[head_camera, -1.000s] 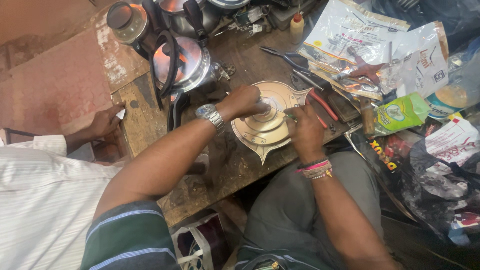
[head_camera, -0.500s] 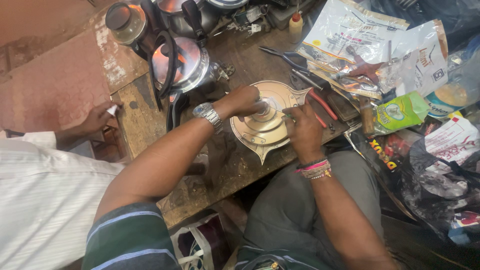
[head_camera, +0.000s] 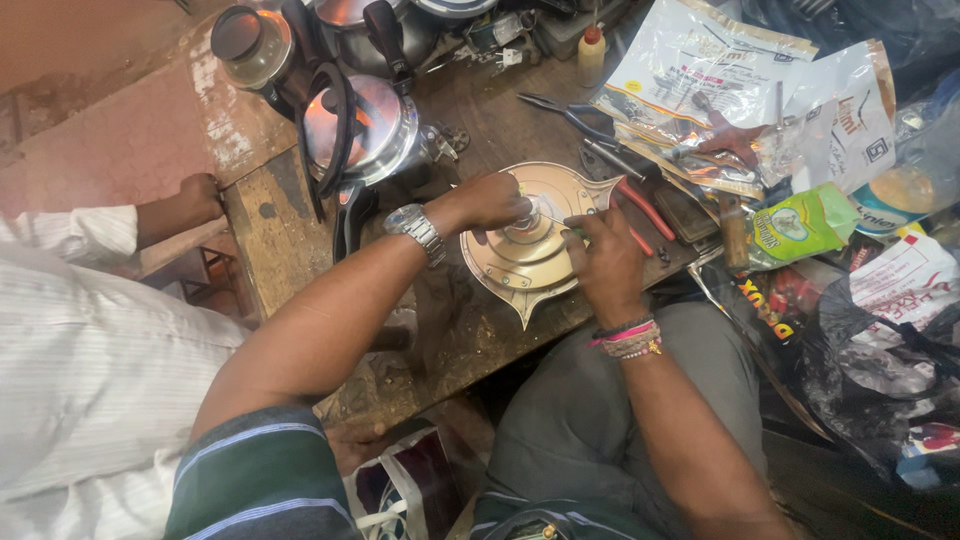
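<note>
A gold-coloured round metal part with pointed lobes lies flat on the worn wooden bench. My left hand, a steel watch on its wrist, grips the raised hub at the part's centre. My right hand, with beaded bracelets at the wrist, holds a thin metal tool whose tip points at that hub. Both hands rest over the part.
Steel pressure cookers and lids stand at the bench's back left. Red-handled pliers and other tools lie right of the part. Plastic bags and packets pile up on the right. Another person in a white striped shirt rests a hand on the bench's left edge.
The other person's hand has shifted along the bench's left edge. My hands stay on the gold part with only slight movement.
</note>
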